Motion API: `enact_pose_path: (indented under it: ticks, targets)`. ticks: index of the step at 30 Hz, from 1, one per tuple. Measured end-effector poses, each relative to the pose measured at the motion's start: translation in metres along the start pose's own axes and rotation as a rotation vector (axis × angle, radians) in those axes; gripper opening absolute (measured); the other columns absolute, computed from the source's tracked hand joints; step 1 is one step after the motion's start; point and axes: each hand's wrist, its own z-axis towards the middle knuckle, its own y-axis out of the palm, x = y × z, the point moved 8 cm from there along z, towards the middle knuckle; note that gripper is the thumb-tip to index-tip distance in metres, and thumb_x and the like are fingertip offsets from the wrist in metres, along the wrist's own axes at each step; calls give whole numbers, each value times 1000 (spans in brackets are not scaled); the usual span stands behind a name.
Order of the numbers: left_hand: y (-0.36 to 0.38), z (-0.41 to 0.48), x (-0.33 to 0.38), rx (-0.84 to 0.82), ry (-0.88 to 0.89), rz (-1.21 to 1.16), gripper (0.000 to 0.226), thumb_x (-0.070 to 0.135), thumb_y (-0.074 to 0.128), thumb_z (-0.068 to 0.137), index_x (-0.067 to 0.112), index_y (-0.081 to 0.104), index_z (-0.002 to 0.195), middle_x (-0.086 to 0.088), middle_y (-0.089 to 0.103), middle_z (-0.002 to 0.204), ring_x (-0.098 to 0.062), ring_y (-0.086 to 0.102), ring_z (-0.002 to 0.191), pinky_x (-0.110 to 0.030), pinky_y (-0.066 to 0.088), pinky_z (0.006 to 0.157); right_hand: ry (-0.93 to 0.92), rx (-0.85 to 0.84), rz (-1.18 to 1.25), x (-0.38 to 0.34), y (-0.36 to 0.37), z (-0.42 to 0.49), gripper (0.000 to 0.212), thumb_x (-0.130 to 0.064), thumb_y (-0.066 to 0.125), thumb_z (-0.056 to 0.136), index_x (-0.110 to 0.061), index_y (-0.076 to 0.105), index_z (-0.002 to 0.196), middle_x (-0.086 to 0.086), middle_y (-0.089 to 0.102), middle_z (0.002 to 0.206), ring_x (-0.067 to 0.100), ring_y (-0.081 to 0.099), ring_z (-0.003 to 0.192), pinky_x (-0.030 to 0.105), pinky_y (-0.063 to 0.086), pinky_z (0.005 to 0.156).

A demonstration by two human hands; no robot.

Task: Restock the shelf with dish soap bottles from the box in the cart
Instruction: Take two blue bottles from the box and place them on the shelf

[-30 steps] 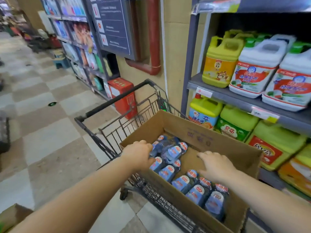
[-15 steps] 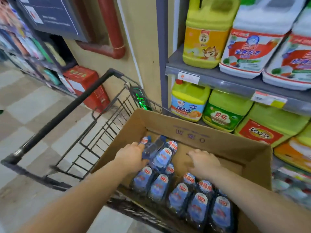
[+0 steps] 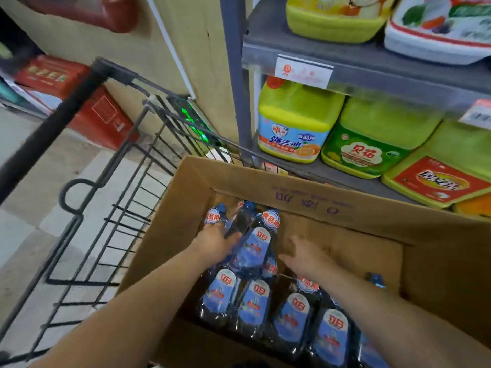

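Note:
An open cardboard box (image 3: 305, 200) sits in a black wire cart (image 3: 125, 208). Several dark blue dish soap bottles (image 3: 255, 301) with blue and red labels lie inside it, in a near row and a pile behind. My left hand (image 3: 215, 243) reaches into the pile and grips the top dish soap bottle (image 3: 240, 221), thumb on its right side. My right hand (image 3: 303, 257) is in the box just right of the pile, fingers straight and spread, holding nothing; its thumb points at a labelled bottle (image 3: 256, 248).
The grey metal shelf (image 3: 372, 65) stands right behind the box, with price tags on its edge. Large yellow and green detergent jugs (image 3: 295, 123) fill the lower level, more jugs above. A red carton (image 3: 98, 115) sits on the tiled floor beyond the cart handle.
My view has dropped and closed in on the box. My left hand has settled on the top bottle of the pile. My right hand has opened and spread its fingers beside the pile.

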Motion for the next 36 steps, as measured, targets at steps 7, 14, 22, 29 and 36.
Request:
enact_pose_path:
  ticks: [7, 14, 22, 29, 36]
  targets:
    - [15, 54, -12, -16, -75, -139, 51, 37, 33, 99, -3, 53, 123, -25, 57, 125, -37, 53, 116, -37, 41, 95, 144, 18, 457, 1, 40, 56, 57, -47, 53, 89, -12, 43, 133, 12, 55, 131, 28, 54, 116, 31, 44, 87]
    - [27, 85, -19, -46, -92, -154, 50, 44, 35, 97, 5, 58, 119, -20, 62, 103, -29, 57, 93, -32, 45, 80, 309, -4, 907, 4, 79, 93, 54, -49, 57, 86, -15, 51, 128, 11, 60, 124, 30, 58, 110, 39, 49, 90]
    - [45, 78, -8, -59, -67, 145, 70, 54, 52, 86, 12, 34, 139, -21, 39, 137, -36, 39, 127, -39, 34, 104, 362, 130, 987, 25, 85, 87, 51, -38, 67, 82, -8, 58, 122, 14, 65, 119, 30, 63, 103, 41, 53, 90]
    - [48, 74, -2, -51, -97, 46, 74, 47, 64, 81, 7, 32, 134, -20, 47, 135, -36, 44, 125, -41, 40, 99, 396, 70, 946, 45, 94, 61, 45, -44, 62, 85, -14, 60, 118, 10, 65, 116, 24, 61, 95, 29, 46, 77]
    - [82, 57, -7, -155, -143, -79, 94, 51, 75, 67, 3, 34, 136, -15, 51, 133, -30, 47, 124, -35, 40, 104, 442, 36, 907, 63, 100, 46, 53, -47, 61, 84, -11, 56, 122, 10, 65, 114, 27, 64, 98, 38, 52, 88]
